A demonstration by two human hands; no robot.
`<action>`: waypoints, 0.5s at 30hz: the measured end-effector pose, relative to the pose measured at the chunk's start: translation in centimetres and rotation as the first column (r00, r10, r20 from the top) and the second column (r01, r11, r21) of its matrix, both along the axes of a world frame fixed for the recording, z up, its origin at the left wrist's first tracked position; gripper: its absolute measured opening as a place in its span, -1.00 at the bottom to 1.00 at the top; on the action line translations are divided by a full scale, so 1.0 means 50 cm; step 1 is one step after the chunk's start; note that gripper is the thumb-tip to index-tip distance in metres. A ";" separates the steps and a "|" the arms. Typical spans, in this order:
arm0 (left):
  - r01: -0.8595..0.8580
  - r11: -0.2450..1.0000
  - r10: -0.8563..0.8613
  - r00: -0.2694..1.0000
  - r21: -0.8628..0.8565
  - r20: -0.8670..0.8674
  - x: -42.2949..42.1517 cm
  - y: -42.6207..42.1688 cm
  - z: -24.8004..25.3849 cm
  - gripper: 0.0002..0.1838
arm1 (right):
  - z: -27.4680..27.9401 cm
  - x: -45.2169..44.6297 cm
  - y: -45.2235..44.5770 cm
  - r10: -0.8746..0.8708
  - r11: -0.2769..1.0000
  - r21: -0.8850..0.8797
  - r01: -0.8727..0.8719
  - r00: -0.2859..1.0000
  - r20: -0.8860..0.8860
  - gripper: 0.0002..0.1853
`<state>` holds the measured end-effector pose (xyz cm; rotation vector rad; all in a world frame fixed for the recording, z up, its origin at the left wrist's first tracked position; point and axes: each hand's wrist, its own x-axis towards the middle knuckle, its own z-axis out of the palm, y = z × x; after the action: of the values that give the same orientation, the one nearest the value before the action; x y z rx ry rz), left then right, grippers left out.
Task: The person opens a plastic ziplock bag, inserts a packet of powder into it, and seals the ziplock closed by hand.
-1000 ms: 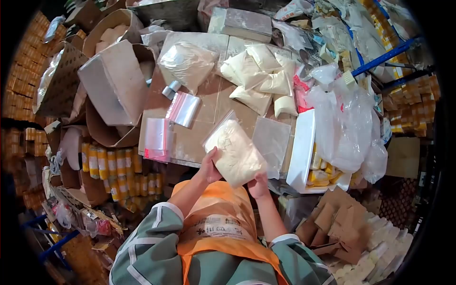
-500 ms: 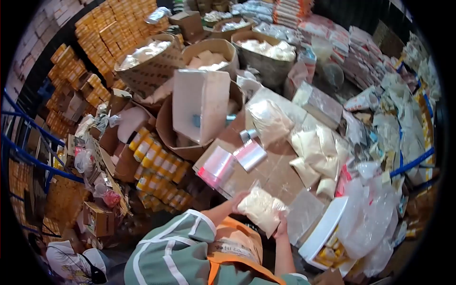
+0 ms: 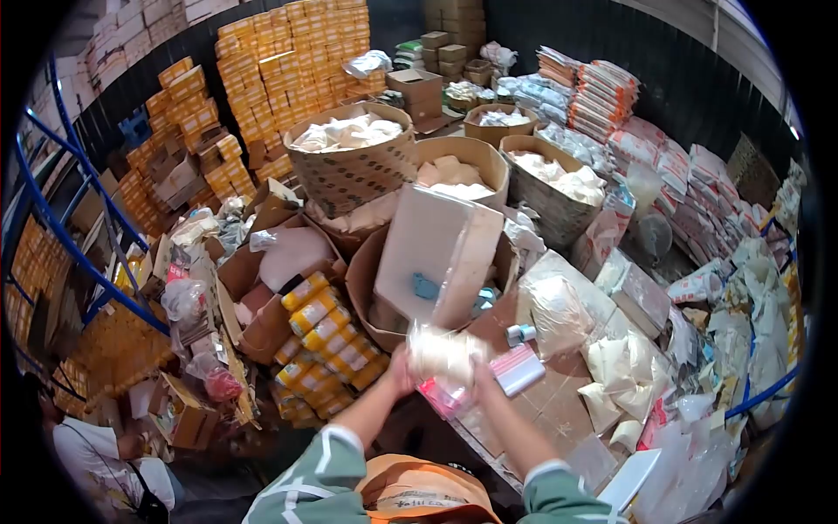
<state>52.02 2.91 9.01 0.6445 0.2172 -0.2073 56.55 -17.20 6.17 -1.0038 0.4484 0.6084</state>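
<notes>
Both my hands hold a clear bag of pale powder [image 3: 443, 351], blurred by motion, above the near left corner of the cardboard-topped table [image 3: 546, 408]. My left hand [image 3: 401, 370] grips its left end and my right hand [image 3: 480, 374] its right end. Below and beside it lie a pink-edged pack of clear bags [image 3: 443, 397] and a second such pack [image 3: 518, 370]. Just beyond the held bag, a white foam box [image 3: 428, 249] stands tilted in a round carton [image 3: 360, 284]. Filled powder bags [image 3: 621, 371] are piled on the table's right side.
Yellow-labelled packs [image 3: 327, 336] are stacked at left, beside open cartons. Large drums of white bags [image 3: 349, 162] stand beyond. A person in a white shirt [image 3: 87, 463] is at the lower left. Blue metal rails [image 3: 78, 244] rise on the left. Plastic bags [image 3: 685, 463] hang at the lower right.
The view has swung left and up. My hands have carried the powder bag leftward, from the table's front edge to near the foam box and the round carton.
</notes>
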 end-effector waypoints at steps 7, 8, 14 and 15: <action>-0.376 0.925 0.332 0.860 0.042 0.387 0.329 0.323 0.389 -0.27 | 0.441 0.340 0.304 -0.075 0.985 0.168 -0.032 0.803 0.592 -0.38; -0.339 0.929 0.270 0.895 0.148 0.354 0.328 0.337 0.370 -0.36 | 0.450 0.319 0.323 -0.029 0.998 0.055 -0.007 0.774 0.633 -0.41; 0.096 0.955 -0.063 0.990 0.282 -0.122 0.039 0.281 0.011 -0.65 | 0.124 0.074 0.213 0.380 0.925 -0.189 -0.330 0.799 0.467 -0.71; 0.166 0.928 -0.039 0.933 0.332 -0.357 -0.034 0.281 -0.113 -0.62 | 0.033 0.022 0.157 0.349 0.936 -0.189 -0.296 0.844 0.408 -0.69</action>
<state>50.29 16.94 3.36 0.9841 0.5705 -0.3899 57.64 -9.34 7.80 -1.3060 -0.0911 0.6379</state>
